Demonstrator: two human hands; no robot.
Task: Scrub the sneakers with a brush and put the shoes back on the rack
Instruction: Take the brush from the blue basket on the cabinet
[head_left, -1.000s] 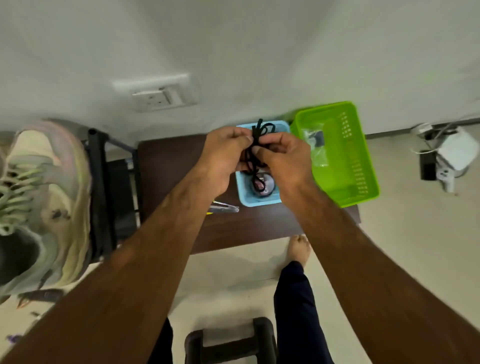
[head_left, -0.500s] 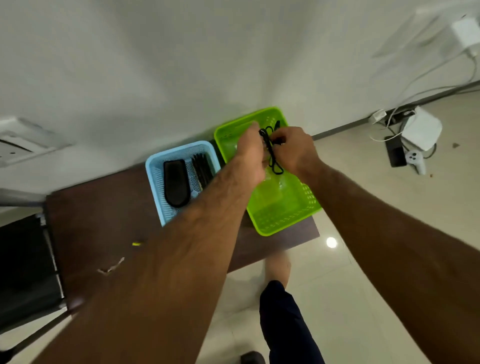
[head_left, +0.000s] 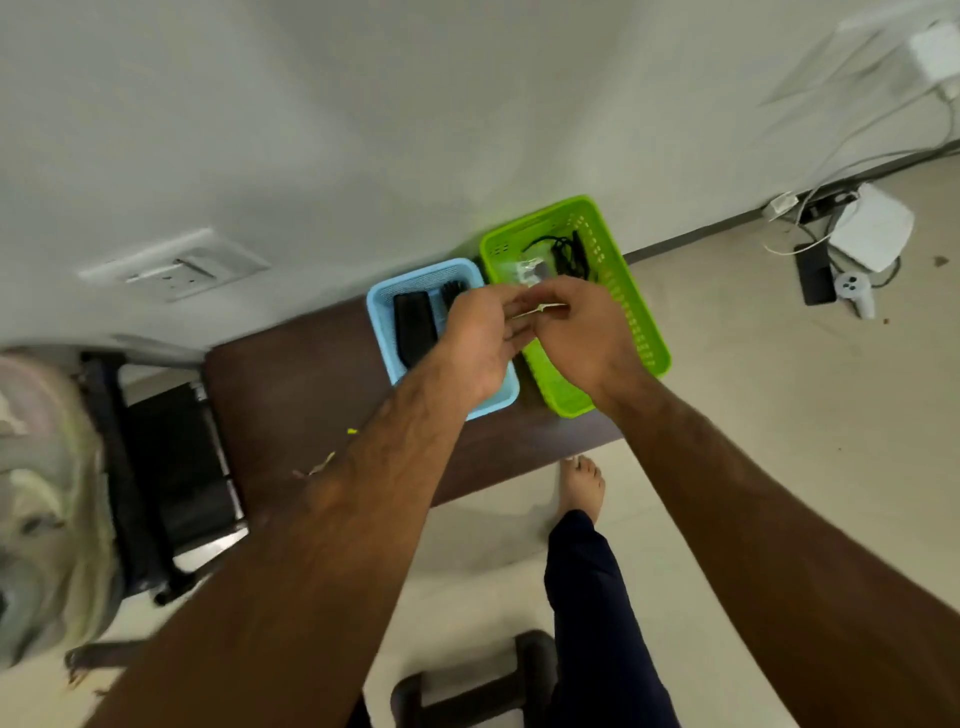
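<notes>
The right hand (head_left: 582, 332) is pinching a thin pale strip (head_left: 540, 309). The left hand (head_left: 483, 343) is meeting it, but its grip is too blurred to tell. Under the left hand, the brush (head_left: 413, 332) is lying in the blue basket (head_left: 379, 312). Beyond the right hand, laces (head_left: 563, 254) are lying in the green basket (head_left: 649, 338). Far left, a blurred sneaker (head_left: 47, 467) is sitting beside the rack (head_left: 114, 441).

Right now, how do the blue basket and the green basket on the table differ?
The blue basket looks smaller than the green basket. The blue one holds a black brush-like block; the green one holds tangled black laces and a clear packet. The blue one stands to the left and the green one to the right. Both are rectangular plastic baskets, side by side on the brown table.
</notes>
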